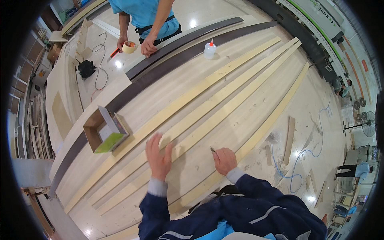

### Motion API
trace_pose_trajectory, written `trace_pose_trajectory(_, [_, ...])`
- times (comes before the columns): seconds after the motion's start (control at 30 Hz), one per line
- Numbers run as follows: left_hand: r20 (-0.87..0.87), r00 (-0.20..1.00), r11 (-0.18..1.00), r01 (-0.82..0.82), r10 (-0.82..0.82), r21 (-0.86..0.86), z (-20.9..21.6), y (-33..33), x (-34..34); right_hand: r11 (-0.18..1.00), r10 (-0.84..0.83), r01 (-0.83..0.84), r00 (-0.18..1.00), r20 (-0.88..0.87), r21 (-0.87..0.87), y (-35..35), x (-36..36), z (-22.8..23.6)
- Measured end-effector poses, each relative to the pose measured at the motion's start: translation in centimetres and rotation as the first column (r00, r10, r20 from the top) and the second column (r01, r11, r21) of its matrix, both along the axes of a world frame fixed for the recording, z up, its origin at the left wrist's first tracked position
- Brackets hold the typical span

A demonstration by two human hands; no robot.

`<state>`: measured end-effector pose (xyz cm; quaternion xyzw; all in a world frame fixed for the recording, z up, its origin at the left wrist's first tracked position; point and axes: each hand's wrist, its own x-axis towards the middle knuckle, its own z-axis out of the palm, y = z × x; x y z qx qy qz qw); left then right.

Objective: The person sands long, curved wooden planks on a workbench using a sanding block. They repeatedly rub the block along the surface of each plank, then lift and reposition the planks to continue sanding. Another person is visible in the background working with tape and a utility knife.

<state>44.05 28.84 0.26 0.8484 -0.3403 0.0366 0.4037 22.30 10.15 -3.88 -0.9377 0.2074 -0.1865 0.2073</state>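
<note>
My left hand (159, 158) is open, its fingers apart, over the pale yellow strips toward the left half of the table (192, 170). It appears to hold nothing. My right hand (225, 161) is closed, thumb side up, around a small tool whose dark metallic tip (212, 149) pokes out; its kind is too small to tell. Several long narrow strips (216, 85) run diagonally across the table. One strip (270, 124) lies along the near edge, close to my right hand. An open cardboard box (93, 135) with a green flap sits left of my left hand.
A white bottle (209, 51) with a red nozzle stands beyond the strips. Across the table, a person in blue (150, 16) rests one hand on a dark board (188, 43) and holds a tape roll (129, 47). A blue hose (308, 152) and offcuts (289, 138) lie on the floor.
</note>
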Motion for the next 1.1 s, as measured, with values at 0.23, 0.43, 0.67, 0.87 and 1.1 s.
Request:
trace_pose_trajectory(0.23, [0.005, 0.734, 0.701, -0.651, 0.679, 0.293, -5.2, 28.5, -13.7, 0.999, 0.011, -0.018, 0.993, 0.121, 0.052, 0.3, -1.6, -1.8])
trace_pose_trajectory(0.43, [0.15, 0.597, 0.363, -0.648, 0.788, 0.67, -6.6, 46.5, -18.2, 0.941, -0.297, 0.268, 0.946, 0.129, 0.206, -8.8, -6.3, -1.4])
trace_pose_trajectory(0.67, [0.327, 0.735, 0.379, -0.614, 0.594, 0.692, -9.2, 48.9, -17.9, 0.844, -0.51, 0.433, 0.831, -0.222, -0.318, -20.5, -11.7, -1.3])
trace_pose_trajectory(0.87, [0.343, 0.697, 0.376, -0.66, 0.63, 0.651, -8.4, 47.7, -18.0, 0.914, -0.321, 0.212, 0.899, -0.297, -0.346, -12.9, -10.7, -3.2])
trace_pose_trajectory(1.1, [0.338, 0.684, 0.399, -0.681, 0.647, 0.614, -8.4, 47.4, -18.2, 0.956, 0.228, -0.242, 0.969, -0.098, -0.164, 13.3, -7.5, -4.3])
